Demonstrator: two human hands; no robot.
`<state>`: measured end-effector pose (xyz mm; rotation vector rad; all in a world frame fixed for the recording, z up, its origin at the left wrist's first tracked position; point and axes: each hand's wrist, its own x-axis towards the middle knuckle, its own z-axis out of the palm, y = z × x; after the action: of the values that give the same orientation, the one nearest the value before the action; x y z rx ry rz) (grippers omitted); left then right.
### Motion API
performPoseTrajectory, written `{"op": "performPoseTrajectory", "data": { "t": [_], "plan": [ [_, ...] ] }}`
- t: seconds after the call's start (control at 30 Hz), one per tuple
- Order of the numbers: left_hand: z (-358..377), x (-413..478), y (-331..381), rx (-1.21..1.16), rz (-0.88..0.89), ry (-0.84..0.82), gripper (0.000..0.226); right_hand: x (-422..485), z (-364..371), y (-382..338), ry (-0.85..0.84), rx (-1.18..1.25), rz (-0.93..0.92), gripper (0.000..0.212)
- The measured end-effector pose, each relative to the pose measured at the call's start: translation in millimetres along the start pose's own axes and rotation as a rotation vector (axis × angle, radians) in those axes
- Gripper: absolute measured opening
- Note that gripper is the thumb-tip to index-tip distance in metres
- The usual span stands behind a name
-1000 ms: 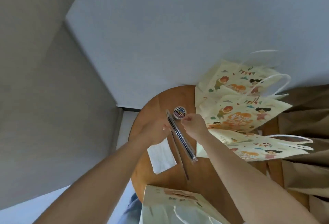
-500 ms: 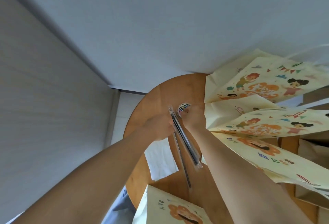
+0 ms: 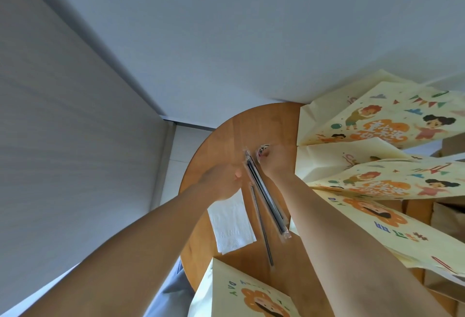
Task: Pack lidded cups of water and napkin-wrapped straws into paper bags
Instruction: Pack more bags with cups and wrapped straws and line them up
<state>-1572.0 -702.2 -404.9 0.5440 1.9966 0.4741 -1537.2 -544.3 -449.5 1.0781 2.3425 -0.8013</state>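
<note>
L hand (image 3: 221, 182) curled on upper end of straw pack (image 3: 266, 198), thumb against it. R hand (image 3: 275, 164) just across pack, fingers bent by round sticker (image 3: 262, 151); grip can't tell. Pack slanting down toward body over wooden table (image 3: 226, 140). Single straw (image 3: 261, 226) flat beside it, white napkin (image 3: 231, 226) left of that. Printed paper bags (image 3: 377, 125) fanned at right, near bag (image 3: 239, 291) at bottom edge.

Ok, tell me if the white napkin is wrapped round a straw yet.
Not wrapped: the napkin lies flat on the table, with the loose straw bare beside it.
</note>
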Motion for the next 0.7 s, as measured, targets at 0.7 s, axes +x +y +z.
{"op": "performPoseTrajectory", "data": {
  "t": [0.7],
  "plan": [
    [7, -24, 11, 0.033, 0.034, 0.037, 0.029, -26, -11, 10, 0.02, -0.087, -0.077, 0.021]
  ]
}}
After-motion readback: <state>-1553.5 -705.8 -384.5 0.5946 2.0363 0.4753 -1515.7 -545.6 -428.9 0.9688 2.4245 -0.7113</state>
